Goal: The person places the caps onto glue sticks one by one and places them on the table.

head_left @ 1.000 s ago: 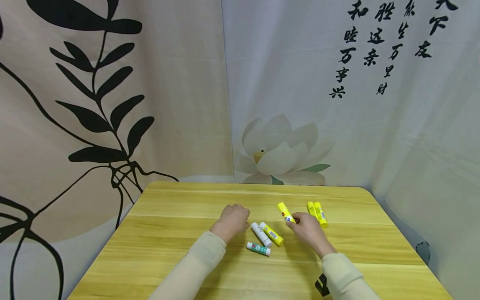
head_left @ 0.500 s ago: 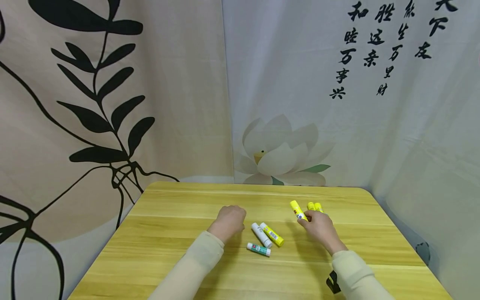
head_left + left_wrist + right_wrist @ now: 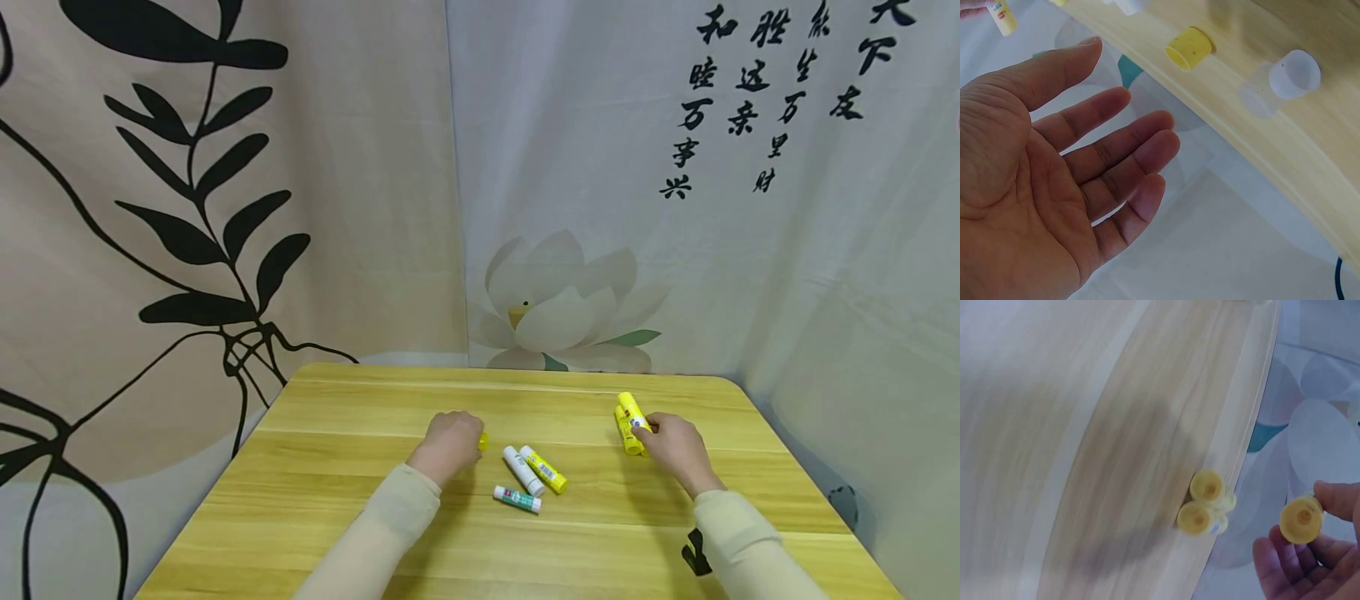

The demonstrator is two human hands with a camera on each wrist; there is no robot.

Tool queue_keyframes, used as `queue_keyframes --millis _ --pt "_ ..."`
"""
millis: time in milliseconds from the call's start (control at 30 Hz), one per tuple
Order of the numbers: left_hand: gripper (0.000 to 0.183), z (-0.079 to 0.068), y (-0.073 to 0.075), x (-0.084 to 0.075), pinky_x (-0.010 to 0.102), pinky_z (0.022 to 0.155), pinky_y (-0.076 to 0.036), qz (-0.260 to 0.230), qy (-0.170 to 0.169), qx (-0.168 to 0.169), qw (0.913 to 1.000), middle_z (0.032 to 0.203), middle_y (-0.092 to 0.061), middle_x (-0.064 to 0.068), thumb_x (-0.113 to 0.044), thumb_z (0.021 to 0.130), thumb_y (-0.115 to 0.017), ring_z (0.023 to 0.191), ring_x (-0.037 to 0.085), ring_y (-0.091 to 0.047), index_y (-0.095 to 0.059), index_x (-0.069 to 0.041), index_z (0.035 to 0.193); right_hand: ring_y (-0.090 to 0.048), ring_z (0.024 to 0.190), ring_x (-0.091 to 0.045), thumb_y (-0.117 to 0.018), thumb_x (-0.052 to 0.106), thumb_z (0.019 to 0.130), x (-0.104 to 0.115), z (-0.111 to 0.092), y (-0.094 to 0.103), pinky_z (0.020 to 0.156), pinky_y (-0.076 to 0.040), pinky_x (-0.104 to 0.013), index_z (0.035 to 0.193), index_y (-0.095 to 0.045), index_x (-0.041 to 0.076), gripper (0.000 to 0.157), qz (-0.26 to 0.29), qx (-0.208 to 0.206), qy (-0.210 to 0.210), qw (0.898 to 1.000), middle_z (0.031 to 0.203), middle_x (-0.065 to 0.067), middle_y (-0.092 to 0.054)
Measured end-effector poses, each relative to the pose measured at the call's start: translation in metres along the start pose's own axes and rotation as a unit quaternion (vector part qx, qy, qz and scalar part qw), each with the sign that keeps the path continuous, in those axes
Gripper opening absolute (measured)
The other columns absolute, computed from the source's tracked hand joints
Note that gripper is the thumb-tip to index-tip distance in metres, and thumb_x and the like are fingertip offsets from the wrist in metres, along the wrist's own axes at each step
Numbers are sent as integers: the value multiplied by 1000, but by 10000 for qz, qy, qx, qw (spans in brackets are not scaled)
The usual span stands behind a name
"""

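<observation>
My right hand (image 3: 678, 450) pinches a yellow glue stick (image 3: 632, 407) between thumb and fingers, its round end facing the camera in the right wrist view. Below it, two more yellow glue sticks (image 3: 1200, 503) lie side by side on the table; in the head view the held one overlaps them. My left hand (image 3: 447, 446) hovers over the table with relaxed, slightly bent fingers and nothing in the palm. Beyond its fingers, a yellow cap (image 3: 1189, 49) and a translucent white cap (image 3: 1295, 75) show in the left wrist view.
Between the hands lie a white glue stick (image 3: 522, 471), a yellow glue stick (image 3: 544, 471) touching it, and a smaller green one (image 3: 517, 499) in front. The wooden table (image 3: 360, 517) ends at a curtain (image 3: 375, 208) behind.
My right hand has carried the yellow glue stick rightward to the two yellow ones. My left hand has drifted slightly left, and a bit of yellow now shows beside it.
</observation>
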State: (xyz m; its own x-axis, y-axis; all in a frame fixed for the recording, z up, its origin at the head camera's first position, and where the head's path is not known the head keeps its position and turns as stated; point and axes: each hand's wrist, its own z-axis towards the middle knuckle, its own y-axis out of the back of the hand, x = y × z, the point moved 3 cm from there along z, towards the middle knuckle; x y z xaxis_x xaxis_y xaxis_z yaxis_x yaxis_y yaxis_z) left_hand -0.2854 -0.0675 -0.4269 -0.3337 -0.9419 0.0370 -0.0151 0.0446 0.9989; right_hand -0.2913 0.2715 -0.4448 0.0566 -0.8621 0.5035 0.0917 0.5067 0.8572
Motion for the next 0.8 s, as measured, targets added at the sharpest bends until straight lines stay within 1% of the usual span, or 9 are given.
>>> queue_keyframes --millis 67,200,267,433,567,667,800 --pt "20 0 -1 2 37 73 -52 3 -2 -34 10000 81 -65 0 -29 83 -80 77 19 -63 -66 -15 85 -65 92 -33 -61 25 98 -6 0 3 75 -53 -47 122 -61 -12 45 -60 17 -78 10000 111 -26 -67" --pt "20 -1 -2 5 37 72 -52 49 -22 -139 9999 80 -65 1 -28 83 -80 76 19 -63 -66 -14 85 -63 98 -39 -58 27 99 -19 1 6 78 -51 -52 124 -59 -13 48 -110 96 -296 9995 116 -29 -64" --pt "19 -2 -2 6 37 72 -52 54 -5 -137 9999 80 -65 1 -28 83 -79 76 19 -63 -67 -13 86 -62 98 -39 -57 27 99 -26 2 7 79 -50 -52 123 -58 -14 48 -98 114 -402 9991 115 -30 -63" --pt "18 -4 -1 7 38 73 -52 -13 66 -8 10000 81 -65 1 -27 84 -78 76 19 -62 -67 -13 87 -62 95 -41 -55 24 99 -38 5 6 79 -49 -53 118 -59 -18 46 -36 105 -529 9985 110 -32 -63" --pt "19 -6 0 8 38 76 -52 17 83 42 10000 83 -66 2 -28 84 -78 79 19 -63 -68 -13 88 -61 85 -35 -54 24 99 -46 7 4 72 -49 -49 112 -61 -18 44 -49 144 -594 9981 102 -29 -65" --pt "20 -7 1 9 37 76 -52 45 91 57 9999 84 -66 2 -29 85 -78 79 19 -63 -68 -13 89 -57 76 -29 -54 25 99 -52 7 3 66 -47 -43 106 -63 -16 42 -20 204 -680 9975 89 -21 -65" --pt "19 -9 1 10 37 76 -51 39 94 33 9999 83 -66 1 -28 85 -78 78 19 -63 -67 -13 89 -52 66 -26 -53 25 98 -59 8 -1 59 -42 -37 85 -64 -7 37 -57 223 -759 9969 72 -11 -58"
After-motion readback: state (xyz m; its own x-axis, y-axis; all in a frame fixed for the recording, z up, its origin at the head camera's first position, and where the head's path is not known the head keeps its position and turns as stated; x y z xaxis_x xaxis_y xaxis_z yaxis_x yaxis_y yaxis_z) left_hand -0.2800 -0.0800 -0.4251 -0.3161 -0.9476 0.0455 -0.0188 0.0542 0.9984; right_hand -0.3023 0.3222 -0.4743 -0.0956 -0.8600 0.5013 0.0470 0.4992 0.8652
